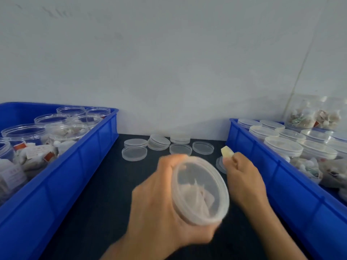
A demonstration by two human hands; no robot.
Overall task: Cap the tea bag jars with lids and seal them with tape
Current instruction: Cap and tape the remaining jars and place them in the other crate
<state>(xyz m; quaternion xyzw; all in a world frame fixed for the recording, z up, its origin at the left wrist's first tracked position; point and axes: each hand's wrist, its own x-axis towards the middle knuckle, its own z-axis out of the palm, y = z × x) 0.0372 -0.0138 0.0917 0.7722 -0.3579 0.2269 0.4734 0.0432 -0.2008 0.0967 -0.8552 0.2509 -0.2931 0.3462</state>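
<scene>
A capped clear jar (200,190) of tea bags, tilted on its side with its lid facing the camera, is gripped by the left hand (165,207) above a dark tabletop (90,194). The right hand (242,177) pinches a small roll of tape (227,152) just beside it. Loose clear lids (134,153) lie near the white wall (169,62). A blue bin (62,177) at left holds open jars (24,134); a blue crate (277,177) at right holds lidded jars (283,147)
</scene>
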